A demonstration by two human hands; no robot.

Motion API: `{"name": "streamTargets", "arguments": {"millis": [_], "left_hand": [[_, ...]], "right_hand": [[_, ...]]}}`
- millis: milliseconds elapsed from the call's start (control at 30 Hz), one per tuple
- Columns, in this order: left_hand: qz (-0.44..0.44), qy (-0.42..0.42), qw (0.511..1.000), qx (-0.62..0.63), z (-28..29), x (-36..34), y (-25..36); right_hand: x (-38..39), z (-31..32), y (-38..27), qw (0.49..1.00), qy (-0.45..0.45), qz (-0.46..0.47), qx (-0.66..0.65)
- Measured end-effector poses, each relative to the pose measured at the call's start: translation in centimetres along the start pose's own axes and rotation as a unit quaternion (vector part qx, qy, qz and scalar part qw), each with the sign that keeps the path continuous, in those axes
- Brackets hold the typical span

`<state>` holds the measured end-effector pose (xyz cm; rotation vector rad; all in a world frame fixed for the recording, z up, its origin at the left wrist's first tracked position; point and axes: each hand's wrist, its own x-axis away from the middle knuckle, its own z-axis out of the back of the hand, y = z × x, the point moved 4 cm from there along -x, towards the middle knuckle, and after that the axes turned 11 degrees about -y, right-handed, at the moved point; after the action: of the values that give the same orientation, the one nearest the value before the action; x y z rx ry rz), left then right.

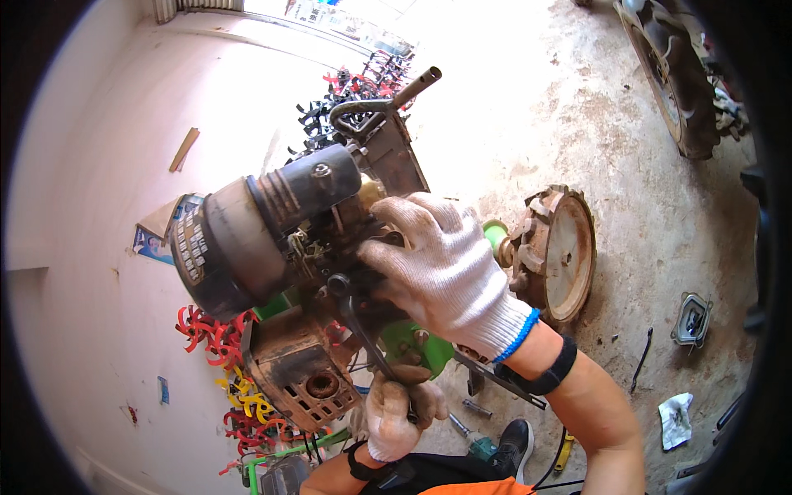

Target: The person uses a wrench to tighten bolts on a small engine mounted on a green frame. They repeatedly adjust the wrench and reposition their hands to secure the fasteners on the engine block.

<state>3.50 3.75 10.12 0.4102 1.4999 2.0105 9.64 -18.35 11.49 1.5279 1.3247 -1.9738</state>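
A dirty small engine [272, 235] with a round black-and-grey air filter housing fills the middle of the view. My left hand [394, 415], in a stained white knit glove, is closed round the lower end of a dark wrench [364, 332]. The wrench's upper head sits against the engine below the carburetor area. Higher up, my right hand [445, 260], gloved in white with a blue cuff, presses on the engine's side. Its thumb and fingers curl together by the housing, and what lies between them is hidden.
Below the air filter is a rusty slotted muffler cover [301, 363]. A lugged wheel [565, 254] stands to the right. Red, black and yellow tiller blades [219, 334] line the wall. A metal cover [691, 320], a white rag [676, 421] and a power tool [478, 443] lie on the floor.
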Motion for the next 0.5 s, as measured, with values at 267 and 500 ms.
{"name": "streamTargets", "arguments": {"millis": [267,500], "left_hand": [[0.008,0.008,1.000,0.024,1.1,0.3,-0.6],[0.025,-0.023,0.999,0.037,1.5,-0.3,-0.5]], "right_hand": [[-1.5,0.1,-1.0,0.987,-0.042,0.056,0.142],[-2.8,-1.0,-1.7,0.962,-0.155,0.115,0.194]]}}
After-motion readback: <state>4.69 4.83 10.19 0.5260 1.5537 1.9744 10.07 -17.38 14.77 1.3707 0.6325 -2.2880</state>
